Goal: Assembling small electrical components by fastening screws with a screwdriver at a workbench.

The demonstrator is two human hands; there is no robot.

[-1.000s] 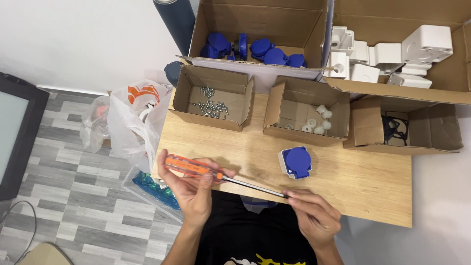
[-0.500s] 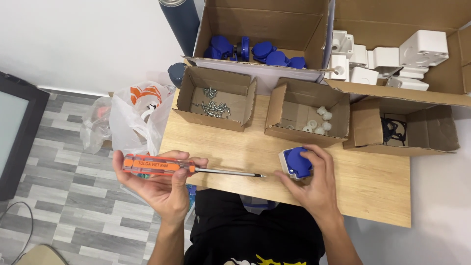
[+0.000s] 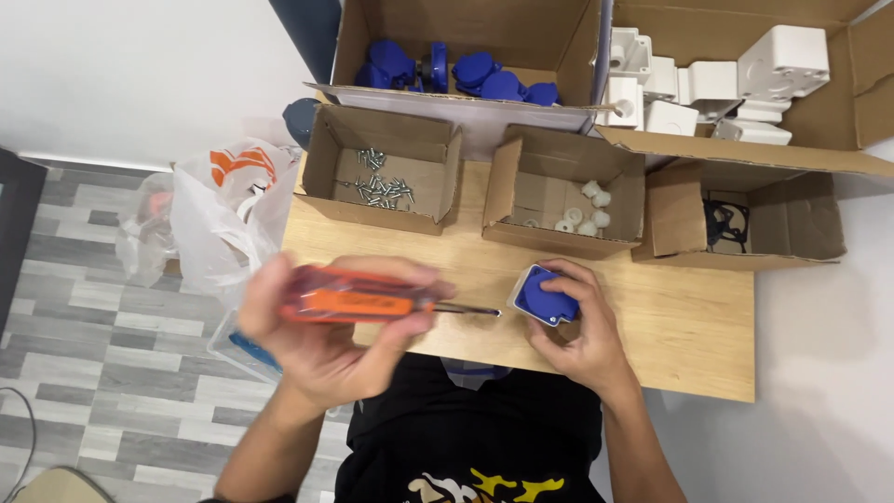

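Two boxes: screws, white knobs

Wooden table at frame centre. Along its upper edge, left to right: box of screws, box of small caps, box of gaskets. Above these, two larger cartons. Plastic bag at left. Screwdriver in left hand, lower centre; socket cover under right hand, just right.
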